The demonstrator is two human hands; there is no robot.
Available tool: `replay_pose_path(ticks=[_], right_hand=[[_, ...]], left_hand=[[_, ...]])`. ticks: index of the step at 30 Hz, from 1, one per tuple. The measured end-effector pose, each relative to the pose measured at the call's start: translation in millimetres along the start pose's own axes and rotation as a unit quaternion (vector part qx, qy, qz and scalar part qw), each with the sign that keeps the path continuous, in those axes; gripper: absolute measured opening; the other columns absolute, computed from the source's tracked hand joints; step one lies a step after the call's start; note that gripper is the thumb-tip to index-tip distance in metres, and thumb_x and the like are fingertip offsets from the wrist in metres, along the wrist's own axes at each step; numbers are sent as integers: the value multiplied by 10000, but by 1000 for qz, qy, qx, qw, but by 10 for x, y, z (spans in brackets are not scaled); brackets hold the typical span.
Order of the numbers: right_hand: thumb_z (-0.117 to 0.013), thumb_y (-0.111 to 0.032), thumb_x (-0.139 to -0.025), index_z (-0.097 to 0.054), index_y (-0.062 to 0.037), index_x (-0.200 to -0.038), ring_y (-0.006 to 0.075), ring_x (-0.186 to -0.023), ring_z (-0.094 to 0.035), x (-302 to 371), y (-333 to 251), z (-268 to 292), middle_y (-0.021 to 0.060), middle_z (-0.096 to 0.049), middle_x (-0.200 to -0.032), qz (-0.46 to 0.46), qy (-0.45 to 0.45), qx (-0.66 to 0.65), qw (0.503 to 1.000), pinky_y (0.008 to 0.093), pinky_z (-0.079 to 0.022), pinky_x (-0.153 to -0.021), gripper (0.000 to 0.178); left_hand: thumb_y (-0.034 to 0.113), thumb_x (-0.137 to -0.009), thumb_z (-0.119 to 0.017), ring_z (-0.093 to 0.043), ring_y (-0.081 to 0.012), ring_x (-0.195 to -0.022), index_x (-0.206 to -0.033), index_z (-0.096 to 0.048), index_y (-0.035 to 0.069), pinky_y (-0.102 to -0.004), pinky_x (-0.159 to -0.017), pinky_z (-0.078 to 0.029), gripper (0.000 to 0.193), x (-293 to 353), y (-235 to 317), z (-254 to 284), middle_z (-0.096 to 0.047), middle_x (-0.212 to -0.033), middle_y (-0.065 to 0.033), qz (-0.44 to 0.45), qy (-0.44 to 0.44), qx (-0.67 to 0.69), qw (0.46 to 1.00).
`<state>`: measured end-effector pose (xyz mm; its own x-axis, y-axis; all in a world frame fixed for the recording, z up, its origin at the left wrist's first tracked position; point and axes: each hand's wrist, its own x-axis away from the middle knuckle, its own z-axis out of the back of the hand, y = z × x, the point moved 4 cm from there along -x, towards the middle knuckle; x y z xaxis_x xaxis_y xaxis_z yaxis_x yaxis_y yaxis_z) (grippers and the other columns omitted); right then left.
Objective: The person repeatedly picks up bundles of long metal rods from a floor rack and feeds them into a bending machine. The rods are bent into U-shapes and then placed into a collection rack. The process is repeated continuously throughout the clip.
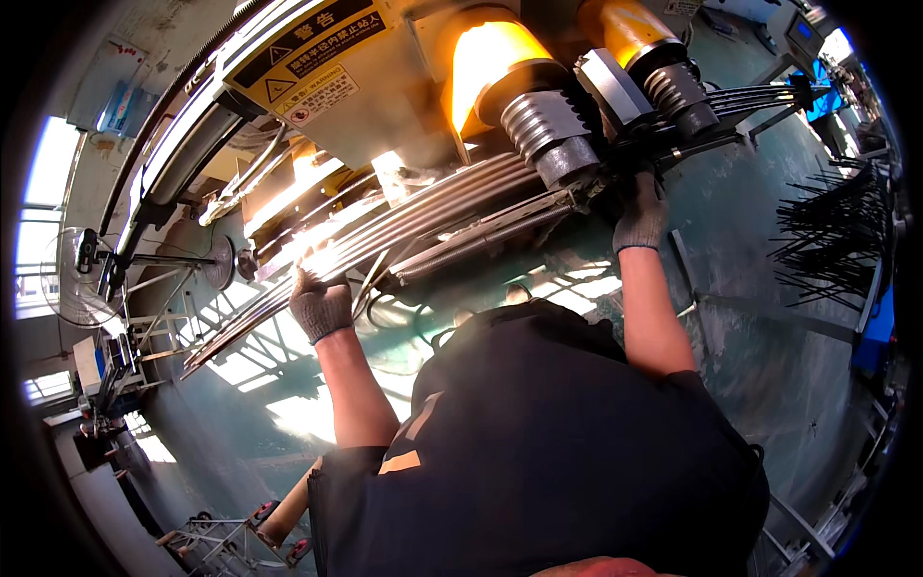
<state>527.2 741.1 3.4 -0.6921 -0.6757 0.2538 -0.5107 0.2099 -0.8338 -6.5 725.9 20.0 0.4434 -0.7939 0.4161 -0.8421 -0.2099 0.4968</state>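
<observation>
Both my hands wear grey knit gloves. My left hand (322, 306) is closed around a bundle of long, thin metal rods (433, 207), near their left end. Those rods run slantwise, rising to the right, along the front of a yellow machine (385, 120). My right hand (641, 216) reaches up beneath the machine's right part, by the rods; its fingers are lost in dark shadow. Between the hands, a ridged steel cylinder (546, 125) juts down from an orange housing (500, 62). A second ridged cylinder (673, 91) sits farther right.
Left of the machine stand a round fan (82, 279) and a metal frame (159, 317). Many dark rods (832, 236) lie stacked on a rack at the right. A small wheeled cart (226, 539) is at lower left. Sunlight patches the green floor (538, 269).
</observation>
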Motion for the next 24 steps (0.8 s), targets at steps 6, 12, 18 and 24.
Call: replay_pose_path(ticks=[6, 12, 18, 24], right_hand=[[-667, -322, -991, -622, -43, -1319, 195, -1024, -676, 187, 180, 476, 61, -689, -1203, -43, 28, 73, 996, 332, -535, -842, 433], [-669, -416, -979, -675, -54, -1232, 133, -904, -655, 153, 391, 658, 61, -691, -1171, -82, 46, 219, 971, 267, -509, -694, 442], [-687, -371, -947, -669, -32, -1281, 221, -1095, -635, -27, 910, 704, 131, -672, -1276, 83, -105, 564, 815, 330, -497, -927, 476], [-673, -161, -864, -681, -114, -998, 226, -1034, -635, 257, 1214, 710, 86, -643, -1016, 235, -306, 910, 152, 320, -503, -839, 141]], left_hand=[[195, -1044, -582, -574, -326, -1296, -1373, -535, -35, -505, -1126, -470, 404, -106, -78, 194, -611, -1375, -203, -20, -81, -93, 992], [247, -1054, -570, -611, -265, -1187, -1235, -568, 20, -436, -1122, -464, 291, 174, -536, -198, -645, -1219, -137, 19, -93, -75, 993], [187, -1032, -603, -649, -319, -1114, -1356, -538, 19, -441, -1021, -539, 371, 386, -721, -324, -658, -1223, -164, 85, -98, -28, 991], [373, -1077, -511, -537, -382, -1293, -1359, -478, -53, -555, -1140, -435, 512, 357, -272, 40, -576, -1340, -220, 257, -289, 277, 880]])
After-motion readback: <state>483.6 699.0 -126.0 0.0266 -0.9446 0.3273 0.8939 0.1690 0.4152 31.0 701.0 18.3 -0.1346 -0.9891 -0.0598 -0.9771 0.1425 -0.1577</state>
